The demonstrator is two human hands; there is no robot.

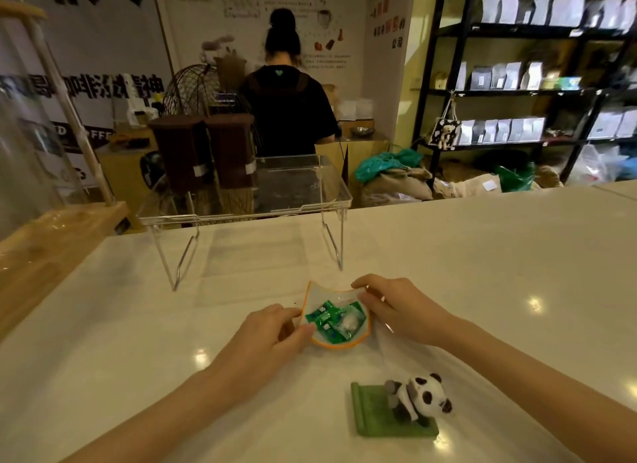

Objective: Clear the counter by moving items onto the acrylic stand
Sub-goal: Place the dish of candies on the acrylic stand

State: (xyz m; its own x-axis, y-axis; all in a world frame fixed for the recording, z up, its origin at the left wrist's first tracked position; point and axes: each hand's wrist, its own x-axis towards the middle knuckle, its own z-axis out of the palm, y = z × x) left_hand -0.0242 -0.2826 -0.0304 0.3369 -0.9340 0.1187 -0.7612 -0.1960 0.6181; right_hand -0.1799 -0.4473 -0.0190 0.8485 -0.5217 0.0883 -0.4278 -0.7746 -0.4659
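Worktop [448, 256]: white and glossy, filling the lower half of the frame, with ceiling lights mirrored in it.
Shelves [517, 83]: black racks at upper right, lined with pale pouches.
Person [286, 94]: upper centre, behind the worktop, back turned, in a dark top.
Stand [248, 190]: clear acrylic on thin wire legs, centre left on the worktop; its right half is bare.
Canisters [203, 149]: two brown ones side by side at the left of the stand; whether they sit on it or behind it I cannot tell.
Panda [417, 399]: small black-and-white figure on a green base, lower right on the worktop, apart from both hands.
Dish [339, 316]: small, white, orange-rimmed, lower centre, in front of the stand, between the hands.
Sweets [327, 319]: green-wrapped pieces and one clear-wrapped piece lying in the dish.
Left hand [272, 335]: fingers pinching the dish's left rim.
Right hand [396, 307]: fingers curled over the dish's upper right rim.
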